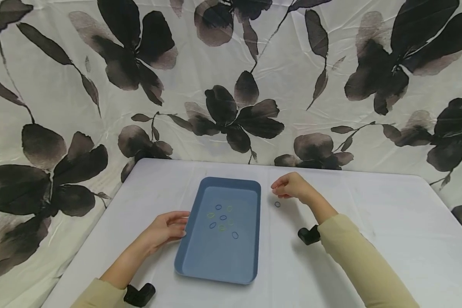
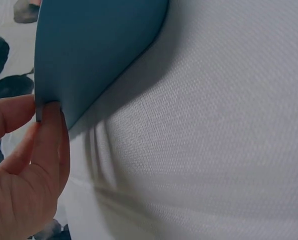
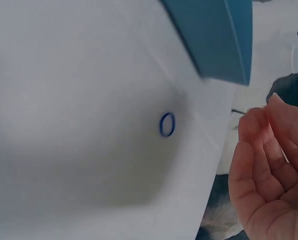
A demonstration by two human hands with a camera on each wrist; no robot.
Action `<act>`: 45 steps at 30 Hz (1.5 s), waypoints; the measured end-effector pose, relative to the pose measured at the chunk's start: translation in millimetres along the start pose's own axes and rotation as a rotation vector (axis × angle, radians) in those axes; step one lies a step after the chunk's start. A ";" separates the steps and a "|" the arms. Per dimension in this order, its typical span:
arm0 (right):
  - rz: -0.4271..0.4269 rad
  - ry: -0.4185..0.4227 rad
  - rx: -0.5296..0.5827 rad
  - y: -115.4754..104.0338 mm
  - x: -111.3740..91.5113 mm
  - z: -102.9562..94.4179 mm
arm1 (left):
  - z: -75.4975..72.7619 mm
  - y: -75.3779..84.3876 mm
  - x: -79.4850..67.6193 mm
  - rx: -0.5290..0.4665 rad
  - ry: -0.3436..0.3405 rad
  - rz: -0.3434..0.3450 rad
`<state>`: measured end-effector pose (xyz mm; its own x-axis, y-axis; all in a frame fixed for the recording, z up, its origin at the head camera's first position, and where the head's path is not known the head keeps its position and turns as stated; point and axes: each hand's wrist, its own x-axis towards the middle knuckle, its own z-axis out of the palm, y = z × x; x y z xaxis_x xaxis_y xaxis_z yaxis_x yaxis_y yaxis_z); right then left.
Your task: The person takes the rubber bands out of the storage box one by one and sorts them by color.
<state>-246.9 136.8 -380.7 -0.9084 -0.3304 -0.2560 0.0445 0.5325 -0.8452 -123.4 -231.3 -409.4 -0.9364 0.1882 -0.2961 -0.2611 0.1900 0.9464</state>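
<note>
Two hands were at work: the left hand (image 1: 163, 231) grasped the tray (image 1: 219, 261) by its left long side, the rim lying between thumb and fingers; the right hand (image 1: 294, 188) hovered past the opposite side, raised above the table (image 1: 408, 239), its fingers bent and its thumb tip meeting the forefinger; whether something small was pinched there, I could not tell.

One blue tray, one table; the tray lay flat on the white top, its long sides running away from the person; inside it were eight small rings, spread in a loose group around the middle and the farther half; four were blue rings (image 1: 223, 220) and four were yellow rings (image 1: 222, 230), each lying apart from its neighbours.

A ninth, the loose blue ring (image 3: 161, 125), lay outside on the table, between the tray and the right forearm, near the right fingertips and not touching them; the count of blue came to five in all.

Two light sleeves (image 1: 362, 256) covered the forearms; two black wrist pieces (image 1: 309, 235) showed, one at each wrist; behind the table hung one pale cloth (image 1: 292, 85) with dark flowers.
</note>
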 end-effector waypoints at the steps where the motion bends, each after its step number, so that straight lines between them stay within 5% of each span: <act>1: -0.002 -0.005 0.006 -3.2 0.8 1.2 | -0.2 -0.3 0.1 -0.001 0.001 0.000; 23: -0.053 -0.063 0.032 -55.5 21.3 40.6 | -0.8 -2.0 1.5 -0.028 -0.020 0.014; 45: -0.100 -0.132 0.038 -43.7 38.0 106.9 | -3.6 -2.2 0.8 -0.040 -0.042 0.012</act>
<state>-238.9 17.7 -403.7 -0.8465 -0.4813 -0.2275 -0.0249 0.4628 -0.8861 -124.5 -235.0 -411.2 -0.9293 0.2305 -0.2886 -0.2595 0.1486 0.9542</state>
